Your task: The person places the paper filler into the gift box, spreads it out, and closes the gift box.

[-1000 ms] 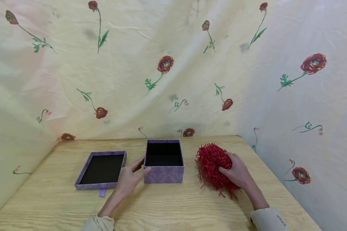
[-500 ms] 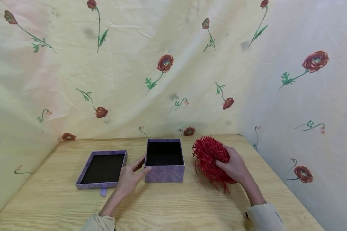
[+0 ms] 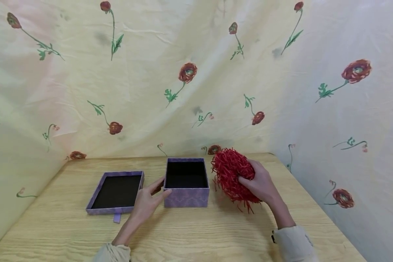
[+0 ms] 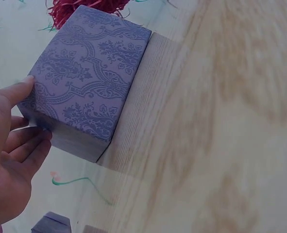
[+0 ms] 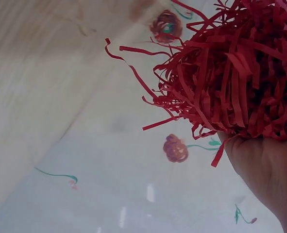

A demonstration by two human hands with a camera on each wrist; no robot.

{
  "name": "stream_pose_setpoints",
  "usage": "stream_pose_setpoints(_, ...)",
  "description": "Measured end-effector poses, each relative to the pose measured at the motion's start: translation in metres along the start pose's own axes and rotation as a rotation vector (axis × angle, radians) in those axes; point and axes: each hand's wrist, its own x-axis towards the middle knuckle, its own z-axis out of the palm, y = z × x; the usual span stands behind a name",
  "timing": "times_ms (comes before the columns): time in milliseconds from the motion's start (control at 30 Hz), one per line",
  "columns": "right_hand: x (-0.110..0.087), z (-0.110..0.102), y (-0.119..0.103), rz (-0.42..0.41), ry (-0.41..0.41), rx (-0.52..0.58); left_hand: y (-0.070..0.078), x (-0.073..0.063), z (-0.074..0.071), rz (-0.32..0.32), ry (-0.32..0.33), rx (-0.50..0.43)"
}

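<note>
Head view: over the last second the red shredded paper has shifted left and a little up the frame, carried by the right hand. It looks lifted off the table, just beside the right wall of the purple box at frame centre. Box and left hand hardly changed. My reading: the transfer is partway, gap to the box narrowing; no red strands visible inside its black interior. Lid lies inner side up, left of centre.

Left wrist view: box in the upper left. Thumb on the patterned front near a corner, fingers bent against the adjoining side; a light hold around the corner, moderately spread. Red strands at the top edge, beyond the box.

Right wrist view: shred fills the upper right, hand beneath at the right edge. Hand curled into the bundle, loosely bunched; most fingertips hidden, so how tightly, cannot tell.
</note>
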Motion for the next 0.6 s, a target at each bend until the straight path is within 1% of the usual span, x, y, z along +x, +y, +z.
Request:
stream_pose_setpoints(233,0.007,0.004,-0.011,-0.022,0.019,0.008,0.001,-0.001,0.0,0.006,0.008,0.009)
stream_pose_setpoints(600,0.017,0.015,-0.03,-0.066,0.014,0.066,0.004,-0.002,-0.001,0.003,0.011,0.014)
